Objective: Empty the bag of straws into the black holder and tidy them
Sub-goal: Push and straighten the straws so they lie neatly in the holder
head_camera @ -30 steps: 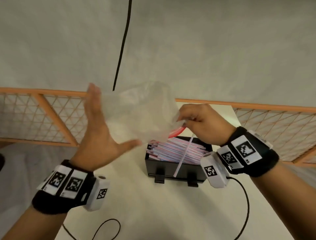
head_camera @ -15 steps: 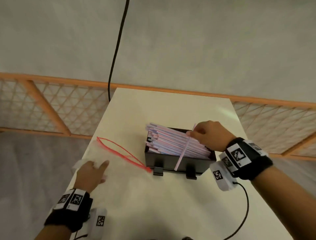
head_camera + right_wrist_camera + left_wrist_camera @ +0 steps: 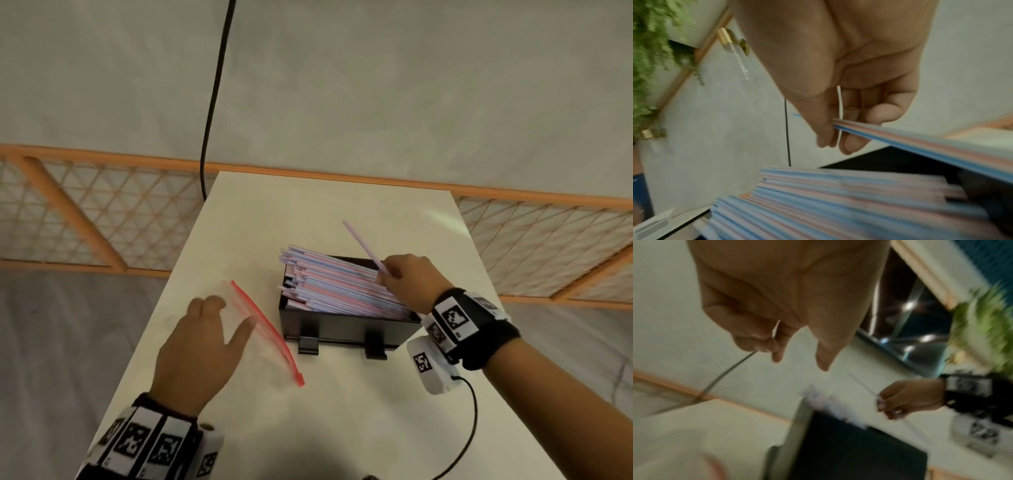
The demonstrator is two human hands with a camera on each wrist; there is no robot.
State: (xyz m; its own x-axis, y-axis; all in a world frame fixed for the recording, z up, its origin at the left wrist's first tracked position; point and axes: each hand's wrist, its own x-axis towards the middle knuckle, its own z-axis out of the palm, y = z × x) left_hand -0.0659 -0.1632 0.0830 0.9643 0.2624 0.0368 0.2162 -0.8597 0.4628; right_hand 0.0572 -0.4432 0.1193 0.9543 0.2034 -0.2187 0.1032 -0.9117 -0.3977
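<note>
On a pale cream table (image 3: 342, 411), near its middle: black holder (image 3: 349, 327), filled with a slanted stack of pink, blue and white straws (image 3: 329, 286), their left ends sticking out past the holder's left wall. Two small black clips on the near wall of the holder.

Right hand (image 3: 411, 279) over the right end of the stack, pinching one single pale straw (image 3: 364, 248) between thumb and fingertips; straw tilted up and pointing to the far left, clear of the others. Same pinch seen in the right wrist view, fingers curled around the thin white stick.

Left of the holder, flat on the table: emptied clear bag (image 3: 263, 329) with a red zip strip, its near corner just beside the holder's near-left corner. Left hand (image 3: 198, 353) low above the bag's left part, fingers loose and relaxed, gripping nothing (touching the plastic or not, cannot tell).

Around the table: grey concrete-like floor, orange fence (image 3: 102, 219) with a mesh of triangles on the far side, black cable (image 3: 214, 96) running from the far edge of the table across the floor. Green plant (image 3: 982, 324) in the left wrist view, blurred.
</note>
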